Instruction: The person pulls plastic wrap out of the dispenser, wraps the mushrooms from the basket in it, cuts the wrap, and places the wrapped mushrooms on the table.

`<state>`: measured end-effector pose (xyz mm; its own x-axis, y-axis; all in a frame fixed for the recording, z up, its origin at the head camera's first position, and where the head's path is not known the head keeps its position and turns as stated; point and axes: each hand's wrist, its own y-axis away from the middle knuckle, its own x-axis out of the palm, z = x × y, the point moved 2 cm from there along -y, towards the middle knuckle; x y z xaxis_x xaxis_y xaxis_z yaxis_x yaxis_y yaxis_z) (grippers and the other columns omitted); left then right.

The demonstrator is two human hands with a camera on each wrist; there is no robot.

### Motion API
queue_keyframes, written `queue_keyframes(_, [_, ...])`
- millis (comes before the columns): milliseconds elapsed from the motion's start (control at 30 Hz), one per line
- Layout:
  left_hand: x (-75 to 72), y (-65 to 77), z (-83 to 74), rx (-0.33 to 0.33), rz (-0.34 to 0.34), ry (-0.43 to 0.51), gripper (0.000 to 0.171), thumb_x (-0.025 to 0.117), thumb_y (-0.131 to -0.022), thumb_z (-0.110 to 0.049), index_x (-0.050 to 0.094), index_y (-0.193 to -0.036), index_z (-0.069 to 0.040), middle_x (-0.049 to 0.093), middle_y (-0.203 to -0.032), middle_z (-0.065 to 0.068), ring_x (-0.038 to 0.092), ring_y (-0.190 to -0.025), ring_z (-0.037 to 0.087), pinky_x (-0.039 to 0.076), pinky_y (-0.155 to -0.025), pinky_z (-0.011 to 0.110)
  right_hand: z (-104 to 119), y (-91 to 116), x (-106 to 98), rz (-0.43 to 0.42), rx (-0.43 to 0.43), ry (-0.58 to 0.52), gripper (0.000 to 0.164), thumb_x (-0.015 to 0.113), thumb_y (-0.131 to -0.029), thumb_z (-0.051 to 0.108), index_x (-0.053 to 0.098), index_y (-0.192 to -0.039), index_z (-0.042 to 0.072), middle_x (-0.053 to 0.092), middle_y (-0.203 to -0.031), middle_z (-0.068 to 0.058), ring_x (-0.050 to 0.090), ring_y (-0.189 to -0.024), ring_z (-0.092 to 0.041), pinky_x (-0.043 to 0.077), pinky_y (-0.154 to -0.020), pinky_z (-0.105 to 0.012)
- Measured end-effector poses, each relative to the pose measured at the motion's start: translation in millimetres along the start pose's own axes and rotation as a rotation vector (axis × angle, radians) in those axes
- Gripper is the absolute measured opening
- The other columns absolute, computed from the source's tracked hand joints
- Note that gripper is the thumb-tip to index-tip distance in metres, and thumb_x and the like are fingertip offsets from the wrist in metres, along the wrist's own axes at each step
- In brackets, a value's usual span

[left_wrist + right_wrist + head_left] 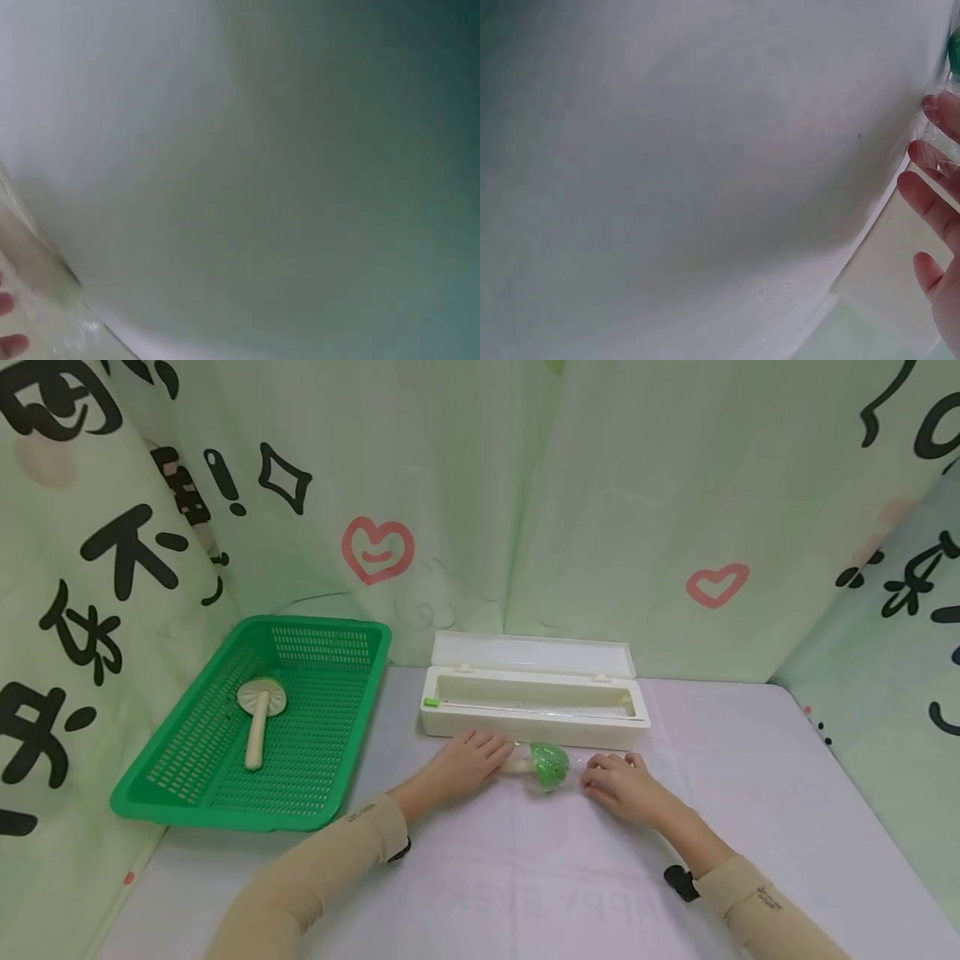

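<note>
A green-capped toy mushroom [550, 766] with a pale stem lies on the white table, wrapped in clear cling film [937, 150]. My left hand [472, 760] rests at the stem end, fingers extended; its thumb is hidden. In the left wrist view, fingertips [13, 345] show at the lower left corner, near the wrapped stem [37, 262]. On the cap side, my right hand [618, 785] pinches the loose film, its other fingers loosely bent. Just behind both hands stands a long white cling film box [536, 727], its lid [532, 652] raised.
To the left, a green plastic basket [307, 777] holds another toy mushroom [257, 735], its gilled underside facing up. A printed pale green curtain [465, 485] hangs behind the table and at the sides. The white cloth [562, 893] reaches toward me.
</note>
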<state>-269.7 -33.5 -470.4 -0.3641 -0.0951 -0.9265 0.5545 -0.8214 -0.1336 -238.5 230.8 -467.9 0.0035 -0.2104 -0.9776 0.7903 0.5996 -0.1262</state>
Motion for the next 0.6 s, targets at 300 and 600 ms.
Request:
queue_keyframes(300, [11.9, -18.2, -15.3, -0.07, 0.076, 0.033, 0.045, 0.034, -0.098, -0.036, 0.037, -0.138, -0.015, 0.05, -0.128, -0.003, 0.044, -0.119, 0.014, 0.034, -0.097, 0.032, 0, -6, 2, -0.003, 0.093, 0.009, 0.016, 0.071, -0.078, 0.019, 0.056, -0.083, 0.015, 0.053, -0.081, 0.004, 0.051, -0.079, -0.016, 0.028, -0.075, -0.045])
queue_keyframes(600, [15.4, -24.3, -20.4, -0.048, 0.077, -0.001, 0.042, 0.033, -0.099, -0.034, 0.038, -0.136, -0.015, 0.051, -0.123, -0.003, 0.045, -0.116, 0.013, 0.036, -0.094, 0.03, -1, -12, 3, -0.001, 0.247, 0.046, 0.043, 0.067, -0.081, 0.029, 0.056, -0.112, 0.001, 0.057, -0.1, -0.01, 0.054, -0.093, -0.027, 0.029, -0.08, -0.052])
